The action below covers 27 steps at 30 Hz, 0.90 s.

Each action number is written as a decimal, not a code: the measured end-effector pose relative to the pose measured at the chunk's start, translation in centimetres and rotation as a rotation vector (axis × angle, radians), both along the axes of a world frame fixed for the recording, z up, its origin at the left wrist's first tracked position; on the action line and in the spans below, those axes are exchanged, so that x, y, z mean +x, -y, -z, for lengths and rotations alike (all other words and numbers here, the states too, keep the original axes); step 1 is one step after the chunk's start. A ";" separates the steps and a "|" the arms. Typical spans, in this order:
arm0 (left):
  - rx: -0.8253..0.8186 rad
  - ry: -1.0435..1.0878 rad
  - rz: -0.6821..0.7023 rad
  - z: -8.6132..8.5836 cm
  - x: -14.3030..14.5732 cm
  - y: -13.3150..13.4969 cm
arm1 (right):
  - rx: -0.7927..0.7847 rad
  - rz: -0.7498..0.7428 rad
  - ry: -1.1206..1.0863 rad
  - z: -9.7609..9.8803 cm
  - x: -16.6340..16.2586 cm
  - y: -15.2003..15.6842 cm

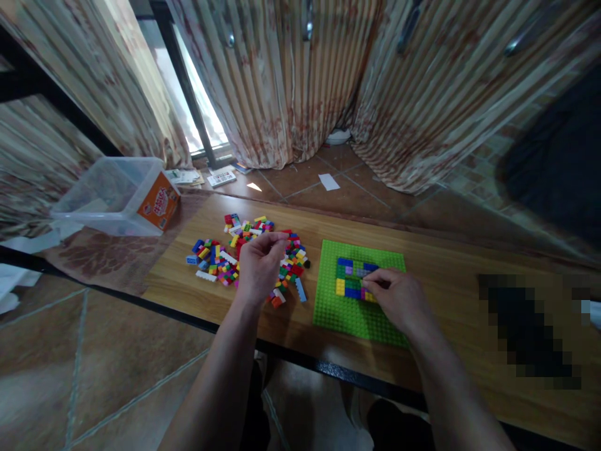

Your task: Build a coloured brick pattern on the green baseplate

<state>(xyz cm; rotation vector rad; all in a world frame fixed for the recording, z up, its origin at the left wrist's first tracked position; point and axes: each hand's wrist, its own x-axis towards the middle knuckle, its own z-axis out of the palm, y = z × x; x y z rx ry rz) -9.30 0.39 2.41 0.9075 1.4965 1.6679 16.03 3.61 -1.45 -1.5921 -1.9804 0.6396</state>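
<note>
Green studded baseplate (359, 321): lying on wood-grain counter (453, 300), carrying multicolour brick layout (352, 292). Right hand (397, 295): fingers nearly pinching, reaching onto layout; grip, cannot tell. Left hand (260, 264): fingers nearly pinching, hovering over loose bricks (228, 257) left of baseplate; grip, cannot tell.

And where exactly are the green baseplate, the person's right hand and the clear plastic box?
Green baseplate (350, 316): head view, on its bare studs near the front edge.
Right hand (399, 297): head view, on the back of the hand.
Clear plastic box (158, 204): head view, on its orange-covered wall.
</note>
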 end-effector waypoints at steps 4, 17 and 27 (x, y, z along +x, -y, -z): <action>-0.002 -0.009 -0.010 -0.3 -0.1 0.1 | -0.073 0.020 -0.122 -0.3 0.5 0.0; 0.022 -0.049 -0.123 -0.4 -1.6 0.2 | 0.122 0.286 -0.387 -1.7 -0.8 0.4; 0.034 -0.041 -0.180 -1.2 -2.9 0.8 | 0.191 -0.163 -0.265 -0.6 -5.8 3.6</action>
